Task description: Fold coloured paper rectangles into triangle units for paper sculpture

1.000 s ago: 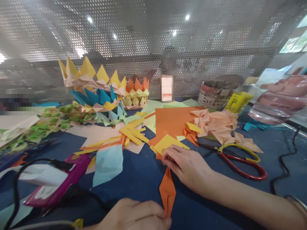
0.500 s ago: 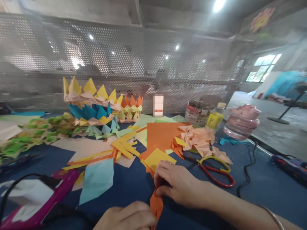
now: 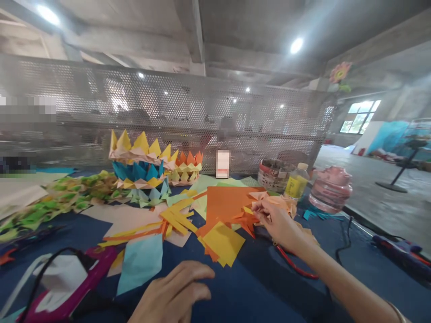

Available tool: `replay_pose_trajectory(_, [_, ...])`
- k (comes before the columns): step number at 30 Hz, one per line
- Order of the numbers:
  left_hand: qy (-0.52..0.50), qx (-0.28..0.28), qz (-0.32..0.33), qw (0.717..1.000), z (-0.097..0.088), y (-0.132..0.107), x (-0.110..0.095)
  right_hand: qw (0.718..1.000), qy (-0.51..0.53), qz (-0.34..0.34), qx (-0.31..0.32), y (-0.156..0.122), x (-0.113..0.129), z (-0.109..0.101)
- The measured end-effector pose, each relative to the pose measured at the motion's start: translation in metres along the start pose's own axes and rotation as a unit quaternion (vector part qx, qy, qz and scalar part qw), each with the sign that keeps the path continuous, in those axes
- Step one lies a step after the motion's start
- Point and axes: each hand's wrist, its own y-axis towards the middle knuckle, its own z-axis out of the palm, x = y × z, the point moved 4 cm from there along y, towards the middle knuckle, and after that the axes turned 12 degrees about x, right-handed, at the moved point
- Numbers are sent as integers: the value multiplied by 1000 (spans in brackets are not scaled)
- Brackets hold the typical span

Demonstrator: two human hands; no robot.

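My right hand reaches out over the blue table to a heap of folded peach paper pieces. Its fingertips are pinched together at the heap's left edge, next to small orange folded pieces. What they grip looks like a folded paper piece. My left hand hovers low at the near edge, fingers stretched out and apart, with nothing in it. A large orange sheet and yellow squares lie between the two hands. The folded orange strip from before is out of sight.
Red scissors lie partly under my right forearm. A magenta glue gun with a black cord sits near left, beside a light blue sheet. Stacked paper crowns, a yellow-labelled bottle, a pink jar and a perforated metal screen stand behind.
Both hands let go of the folded orange strip. My right hand moved away and up to the peach heap; my left hand opened. The camera tilted upward.
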Motion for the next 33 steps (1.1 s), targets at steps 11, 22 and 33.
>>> replay_pose_trajectory(11, [37,-3,33,999,12,-4,8,992,-118,-7,41,-3,1,10])
replay_pose_trajectory(22, [35,1,4,999,3,3,-1,987,-160,16,27,0,0,20])
replay_pose_trajectory(33, [10,18,14,1000,6,1,3,980,-182,3,82,-12,39,47])
